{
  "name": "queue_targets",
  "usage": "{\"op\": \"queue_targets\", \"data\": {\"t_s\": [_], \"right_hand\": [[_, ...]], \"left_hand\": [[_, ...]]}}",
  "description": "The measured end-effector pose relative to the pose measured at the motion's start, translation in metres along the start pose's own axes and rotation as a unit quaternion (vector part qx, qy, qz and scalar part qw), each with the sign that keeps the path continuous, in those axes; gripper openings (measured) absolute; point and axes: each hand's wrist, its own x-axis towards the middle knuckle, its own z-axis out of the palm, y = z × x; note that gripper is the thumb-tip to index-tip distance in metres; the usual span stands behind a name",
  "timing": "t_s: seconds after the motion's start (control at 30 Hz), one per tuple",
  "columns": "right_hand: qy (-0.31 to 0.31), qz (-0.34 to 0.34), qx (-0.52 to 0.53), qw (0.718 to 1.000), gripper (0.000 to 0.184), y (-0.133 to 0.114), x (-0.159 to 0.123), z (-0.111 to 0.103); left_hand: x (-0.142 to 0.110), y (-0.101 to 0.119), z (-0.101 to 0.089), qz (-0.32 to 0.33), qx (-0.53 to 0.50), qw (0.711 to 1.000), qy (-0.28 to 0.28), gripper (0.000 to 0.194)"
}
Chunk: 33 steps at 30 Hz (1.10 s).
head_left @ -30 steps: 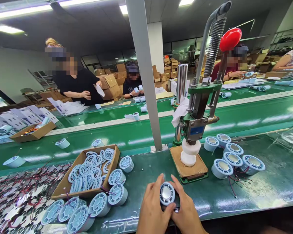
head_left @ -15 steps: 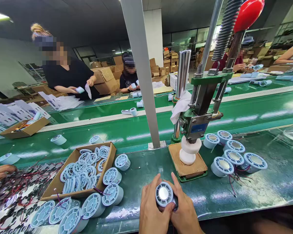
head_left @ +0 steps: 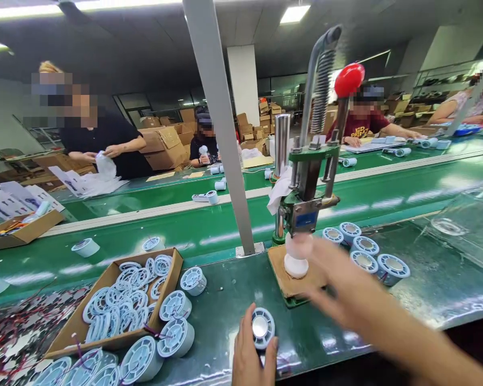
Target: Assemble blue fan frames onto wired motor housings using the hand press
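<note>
My left hand (head_left: 253, 351) is closed around the side of a round light-blue fan housing (head_left: 262, 328) with a silver disc at its centre, held low over the bench front. My right hand (head_left: 344, 284) is blurred by motion. Its thumb and fingers look apart, with nothing seen between them, and it passes in front of the hand press (head_left: 308, 187). The fingertips overlap the press's white upper pad; a white lower pad (head_left: 295, 266) sits on the brown board (head_left: 279, 271) below. To the right stand several similar housings (head_left: 392, 265) with silver discs, partly hidden behind my right hand.
A cardboard box (head_left: 177, 262) of light-blue rings lies to the left, with several housings (head_left: 176, 336) beside it. A grey post (head_left: 225, 134) rises behind the bench. Beyond runs the green conveyor (head_left: 201, 230); co-workers sit and stand across it. The press lever has a red knob (head_left: 349, 79).
My right hand has left the fan housing and swung up and right to the press. My left hand keeps the housing, slightly lower left. The view has shifted, showing more ceiling.
</note>
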Motion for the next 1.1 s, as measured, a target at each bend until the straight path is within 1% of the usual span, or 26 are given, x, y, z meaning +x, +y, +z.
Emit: {"op": "queue_targets", "data": {"t_s": [0.03,0.07,0.1,0.13,0.17,0.2,0.23,0.3,0.33,0.37,0.4,0.47,0.57,0.67,0.8,0.87,0.93,1.0,1.03,1.07,1.1], "right_hand": [[0.078,-0.01,-0.032,0.996,0.051,0.004,0.033,-0.038],[0.148,-0.018,-0.069,0.986,0.049,0.008,0.067,-0.073],[0.215,-0.013,-0.103,0.971,0.051,0.013,0.1,-0.102],[0.251,0.004,-0.109,0.962,0.053,0.02,0.132,-0.124],[0.266,0.026,-0.08,0.96,0.061,0.027,0.16,-0.138],[0.258,0.047,-0.034,0.964,0.07,0.036,0.185,-0.145],[0.241,0.061,-0.003,0.968,0.074,0.046,0.204,-0.145],[0.225,0.074,0.06,0.97,0.06,0.063,0.23,-0.133],[0.229,0.073,0.093,0.966,0.048,0.071,0.237,-0.125],[0.238,0.068,0.131,0.96,0.035,0.076,0.24,-0.118],[0.244,0.061,0.169,0.953,0.028,0.08,0.241,-0.113],[0.246,0.045,0.22,0.943,0.03,0.084,0.24,-0.109],[0.243,0.036,0.232,0.941,0.028,0.084,0.237,-0.111],[0.249,0.039,0.236,0.938,0.027,0.083,0.237,-0.112],[0.248,0.047,0.232,0.939,0.026,0.085,0.239,-0.108],[0.243,0.059,0.227,0.941,0.027,0.083,0.243,-0.108],[0.231,0.076,0.213,0.946,0.029,0.077,0.244,-0.114],[0.217,0.087,0.193,0.953,0.034,0.066,0.235,-0.126],[0.212,0.085,0.185,0.956,0.036,0.059,0.222,-0.132],[0.206,0.075,0.175,0.96,0.038,0.051,0.203,-0.137],[0.199,0.061,0.162,0.965,0.039,0.044,0.178,-0.139]], "left_hand": [[0.008,0.005,-0.006,-0.021,-0.006,1.0,-0.013,0.054],[0.019,0.012,-0.012,-0.042,-0.014,0.999,-0.026,0.054],[0.031,0.021,-0.017,-0.055,-0.024,0.998,-0.036,0.054],[0.045,0.032,-0.022,-0.058,-0.035,0.997,-0.043,0.055],[0.058,0.044,-0.025,-0.051,-0.049,0.996,-0.045,0.055],[0.072,0.056,-0.025,-0.035,-0.066,0.996,-0.043,0.055],[0.084,0.067,-0.024,-0.014,-0.084,0.996,-0.039,0.055],[0.105,0.084,-0.015,0.023,-0.128,0.991,-0.036,0.052],[0.113,0.09,-0.008,0.037,-0.148,0.988,-0.036,0.051],[0.12,0.095,-0.001,0.047,-0.166,0.984,-0.037,0.05],[0.126,0.098,0.008,0.055,-0.181,0.981,-0.041,0.05],[0.136,0.101,0.023,0.07,-0.203,0.975,-0.061,0.051],[0.144,0.102,0.039,0.094,-0.228,0.964,-0.102,0.05],[0.143,0.097,0.045,0.098,-0.232,0.961,-0.11,0.049],[0.137,0.091,0.048,0.091,-0.22,0.967,-0.09,0.048],[0.134,0.09,0.051,0.087,-0.217,0.969,-0.079,0.057],[0.132,0.088,0.054,0.086,-0.22,0.969,-0.073,0.072],[0.13,0.085,0.057,0.085,-0.224,0.969,-0.066,0.084],[0.13,0.084,0.058,0.084,-0.226,0.969,-0.063,0.087],[0.129,0.082,0.059,0.082,-0.23,0.968,-0.059,0.087],[0.129,0.081,0.06,0.082,-0.235,0.967,-0.057,0.087]]}}
